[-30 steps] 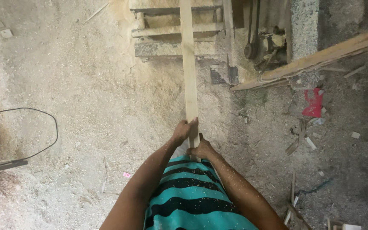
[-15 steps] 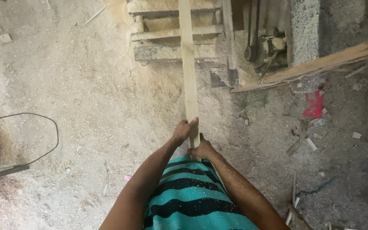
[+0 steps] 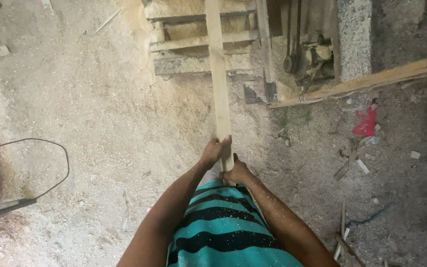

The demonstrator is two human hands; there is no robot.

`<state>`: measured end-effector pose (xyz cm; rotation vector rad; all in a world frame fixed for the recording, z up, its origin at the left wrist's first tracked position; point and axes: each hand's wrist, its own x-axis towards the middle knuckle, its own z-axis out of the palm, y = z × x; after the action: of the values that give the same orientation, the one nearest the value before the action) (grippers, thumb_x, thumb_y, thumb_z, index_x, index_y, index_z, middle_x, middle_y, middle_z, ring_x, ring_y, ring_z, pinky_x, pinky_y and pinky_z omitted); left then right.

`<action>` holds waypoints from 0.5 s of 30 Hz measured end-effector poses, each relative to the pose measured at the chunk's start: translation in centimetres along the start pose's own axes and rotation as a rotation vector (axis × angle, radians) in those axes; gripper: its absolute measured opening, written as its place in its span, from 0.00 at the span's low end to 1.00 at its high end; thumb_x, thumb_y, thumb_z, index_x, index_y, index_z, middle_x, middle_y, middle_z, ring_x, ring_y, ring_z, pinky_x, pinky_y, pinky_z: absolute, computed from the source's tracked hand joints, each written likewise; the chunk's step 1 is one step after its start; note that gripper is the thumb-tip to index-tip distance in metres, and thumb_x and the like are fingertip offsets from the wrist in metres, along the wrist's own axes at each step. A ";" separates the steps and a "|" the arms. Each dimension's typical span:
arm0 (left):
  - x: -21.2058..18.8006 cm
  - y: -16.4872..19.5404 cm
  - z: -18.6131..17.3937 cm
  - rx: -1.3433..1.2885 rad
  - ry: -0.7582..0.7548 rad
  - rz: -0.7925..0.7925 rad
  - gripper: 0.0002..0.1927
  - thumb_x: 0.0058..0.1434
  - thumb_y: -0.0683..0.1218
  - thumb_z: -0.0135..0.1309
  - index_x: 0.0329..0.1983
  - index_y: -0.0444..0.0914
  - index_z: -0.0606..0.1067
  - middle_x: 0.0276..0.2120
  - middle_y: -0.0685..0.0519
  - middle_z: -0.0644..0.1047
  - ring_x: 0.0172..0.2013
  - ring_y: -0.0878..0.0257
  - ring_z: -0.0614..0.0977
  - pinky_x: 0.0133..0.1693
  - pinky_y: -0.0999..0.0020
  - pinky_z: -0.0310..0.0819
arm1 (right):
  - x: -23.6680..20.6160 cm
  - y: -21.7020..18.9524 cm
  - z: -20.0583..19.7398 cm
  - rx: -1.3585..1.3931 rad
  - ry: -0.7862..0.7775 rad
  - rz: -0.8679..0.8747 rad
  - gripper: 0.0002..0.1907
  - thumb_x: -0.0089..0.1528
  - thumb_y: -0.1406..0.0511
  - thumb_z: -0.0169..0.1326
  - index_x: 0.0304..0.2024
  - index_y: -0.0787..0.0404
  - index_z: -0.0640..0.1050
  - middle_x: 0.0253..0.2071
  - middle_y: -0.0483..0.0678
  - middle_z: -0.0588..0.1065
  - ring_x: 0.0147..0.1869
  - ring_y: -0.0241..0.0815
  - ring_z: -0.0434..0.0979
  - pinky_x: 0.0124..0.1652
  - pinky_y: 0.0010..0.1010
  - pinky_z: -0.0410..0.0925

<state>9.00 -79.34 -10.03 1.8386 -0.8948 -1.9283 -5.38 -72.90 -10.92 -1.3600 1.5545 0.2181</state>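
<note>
Single head-worn view, looking steeply down past the wearer's striped shirt (image 3: 226, 222) to a sawdust-covered floor (image 3: 100, 123). Forearms enter from the bottom edge, close to the lens. Top of frame faces forward onto a wooden machine frame (image 3: 198, 44), farther off. No second view to overlap.

A pale, matt wooden plank (image 3: 219, 84) is gripped by the left hand (image 3: 213, 151) and right hand (image 3: 236, 172). Beyond the hands, rough sawdust-coated wooden framing (image 3: 201, 42) is seen; beneath them, dusty striped cloth (image 3: 223, 222).
</note>
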 end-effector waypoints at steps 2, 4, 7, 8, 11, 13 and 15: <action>0.4 0.6 -0.2 0.044 0.018 -0.037 0.39 0.61 0.67 0.53 0.58 0.29 0.72 0.48 0.39 0.80 0.48 0.51 0.83 0.51 0.60 0.75 | 0.7 -0.1 -0.3 -0.035 0.003 -0.034 0.54 0.48 0.54 0.70 0.68 0.67 0.58 0.61 0.64 0.71 0.63 0.61 0.74 0.59 0.44 0.70; 0.9 1.1 -0.4 0.020 0.011 -0.005 0.39 0.60 0.67 0.53 0.57 0.28 0.73 0.47 0.38 0.81 0.49 0.51 0.84 0.51 0.60 0.76 | 1.3 -0.2 -0.7 -0.033 -0.011 -0.037 0.55 0.48 0.53 0.70 0.68 0.67 0.57 0.62 0.63 0.70 0.64 0.61 0.74 0.59 0.44 0.69; 1.6 1.8 -0.7 0.000 0.013 0.013 0.40 0.60 0.68 0.54 0.57 0.28 0.73 0.47 0.39 0.81 0.49 0.52 0.84 0.52 0.61 0.76 | 1.9 -0.5 -1.3 0.026 -0.009 0.018 0.56 0.48 0.53 0.69 0.69 0.69 0.55 0.60 0.65 0.73 0.63 0.61 0.76 0.59 0.43 0.71; 1.8 2.0 -0.7 -0.004 0.016 0.015 0.40 0.60 0.68 0.54 0.57 0.28 0.73 0.47 0.39 0.81 0.49 0.52 0.84 0.52 0.61 0.76 | 2.1 -0.6 -1.6 0.036 -0.010 0.031 0.57 0.48 0.53 0.70 0.69 0.69 0.55 0.59 0.65 0.73 0.63 0.61 0.76 0.59 0.43 0.71; 2.4 2.6 -0.9 -0.014 0.036 0.019 0.40 0.58 0.68 0.54 0.56 0.29 0.74 0.47 0.40 0.82 0.48 0.53 0.84 0.51 0.62 0.76 | 2.7 -1.1 -2.4 0.073 -0.009 0.042 0.57 0.46 0.53 0.70 0.68 0.69 0.56 0.58 0.64 0.74 0.62 0.60 0.76 0.59 0.42 0.71; 2.8 3.2 -1.0 -0.002 0.054 0.031 0.41 0.58 0.68 0.55 0.56 0.28 0.74 0.46 0.39 0.82 0.48 0.53 0.84 0.51 0.62 0.77 | 2.9 -1.4 -2.9 0.109 0.003 0.012 0.56 0.45 0.54 0.71 0.67 0.69 0.57 0.58 0.64 0.74 0.62 0.59 0.77 0.58 0.42 0.72; 2.9 3.7 -1.0 -0.006 0.056 0.039 0.40 0.58 0.68 0.55 0.55 0.28 0.75 0.46 0.39 0.82 0.47 0.53 0.85 0.50 0.62 0.77 | 3.0 -1.6 -3.3 0.080 0.002 0.056 0.57 0.47 0.55 0.70 0.69 0.70 0.55 0.57 0.65 0.75 0.62 0.61 0.77 0.58 0.42 0.72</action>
<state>8.96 -84.16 -9.92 1.8485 -0.8999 -1.8447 -5.40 -77.64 -10.92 -1.2554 1.5878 0.1871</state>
